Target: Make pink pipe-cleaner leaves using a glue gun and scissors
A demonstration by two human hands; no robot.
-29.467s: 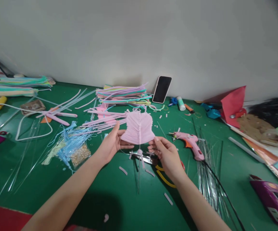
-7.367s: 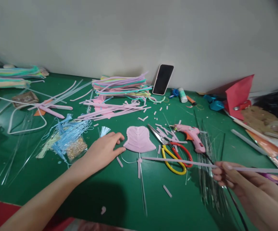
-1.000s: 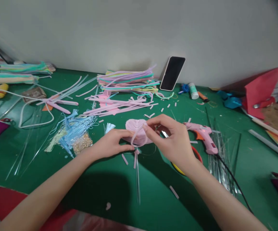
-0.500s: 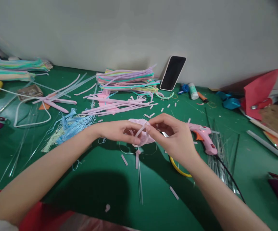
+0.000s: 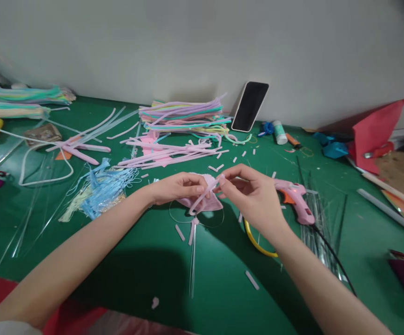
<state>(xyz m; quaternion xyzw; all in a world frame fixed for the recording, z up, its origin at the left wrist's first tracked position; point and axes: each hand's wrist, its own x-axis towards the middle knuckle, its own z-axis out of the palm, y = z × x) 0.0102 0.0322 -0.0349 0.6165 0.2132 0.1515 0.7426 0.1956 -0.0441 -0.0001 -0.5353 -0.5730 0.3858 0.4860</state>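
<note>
At the middle of the table is a pale pink fuzzy piece (image 5: 213, 204), made of what look like pipe cleaner rows. My left hand (image 5: 174, 190) is closed on its left side, thumb and fingers pinching it. A loose pink pipe cleaner (image 5: 202, 197) runs slantwise across the front of the piece. Its upper end is pinched between the thumb and forefinger of my right hand (image 5: 256, 193). Below the piece hang thin clear strands (image 5: 192, 265) with a small pink knot at the top, and thin loops stick out at both sides.
A pink glue gun (image 5: 299, 200) lies to the right, its black cord running forward. Beside it is a yellow ring (image 5: 258, 244). Behind are pipe cleaner bundles (image 5: 184, 114) and a leaning phone (image 5: 250, 107). Blue tassels (image 5: 106, 186) lie left. Short pink offcuts (image 5: 252, 280) are scattered around.
The fuzzy piece has tilted, and its hanging strands have swung a little left. More of the loose pipe cleaner shows between my hands. My right hand has shifted slightly and keeps its pinch.
</note>
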